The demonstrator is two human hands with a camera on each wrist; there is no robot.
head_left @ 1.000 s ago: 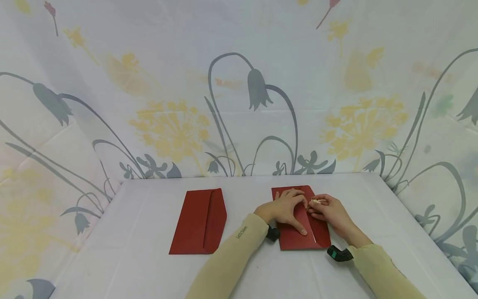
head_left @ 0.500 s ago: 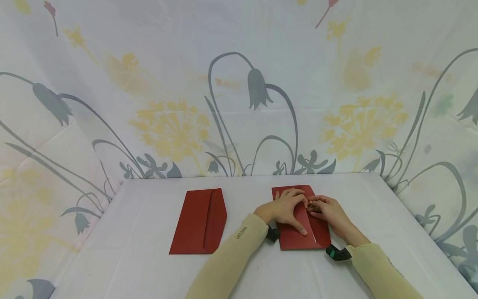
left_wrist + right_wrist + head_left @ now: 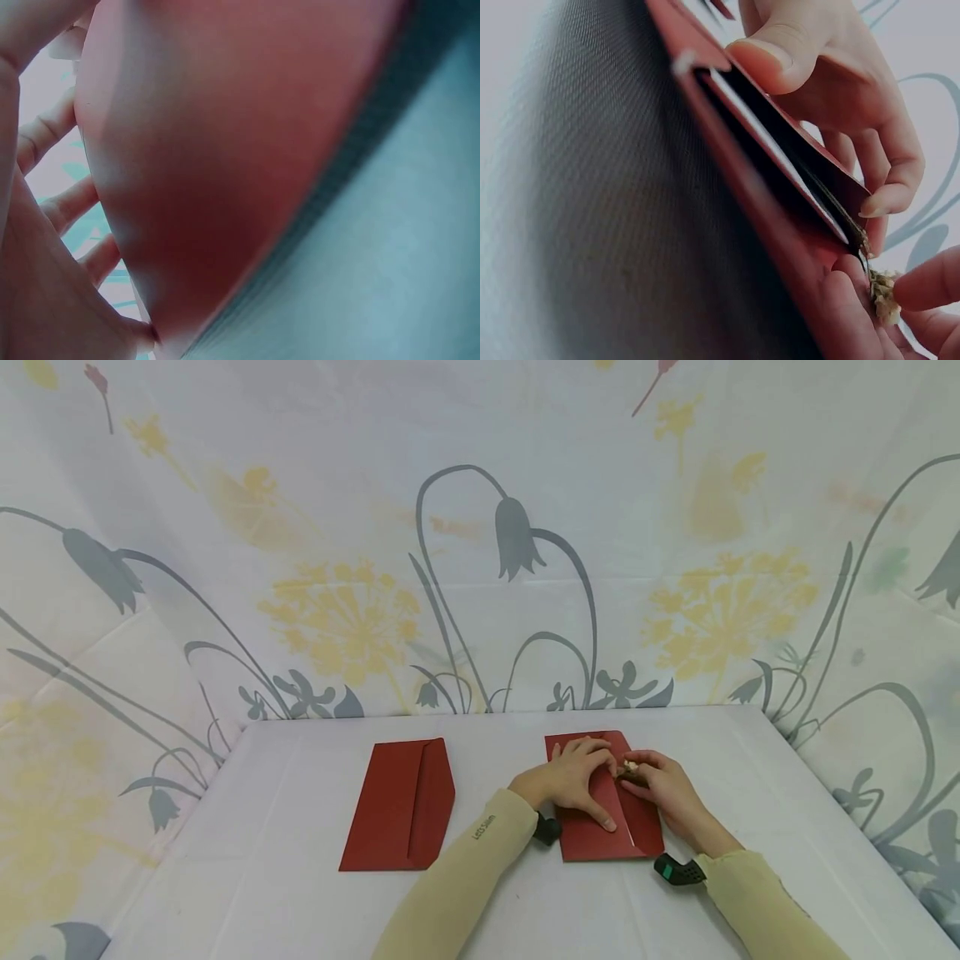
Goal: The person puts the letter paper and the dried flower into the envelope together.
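A red envelope [image 3: 588, 846] lies at the right of the table, its flap folded out to the right. My left hand [image 3: 576, 779] rests on it with spread, bent fingers, thumb and index fingertip near the pocket's edge. In the right wrist view the pocket gapes, and a white-edged sheet [image 3: 784, 161] shows inside. Between thumb and fingers my right hand [image 3: 666, 789] pinches a small dried flower sprig [image 3: 885, 298] with whitish blooms. Its stem points into the far end of the pocket; how deep it reaches is hidden. The left wrist view has the envelope's red face close up.
Another red envelope [image 3: 384, 806] lies to the left, flap side up. White cloth [image 3: 262, 827] covers the table, and a flower-printed cloth [image 3: 480, 610] hangs at the back and sides. Both wrists wear black camera mounts.
The right fingers have shifted slightly around the sprig, and its whitish blooms show again above the thumb after being mostly covered. My left hand and both envelopes have stayed in place.
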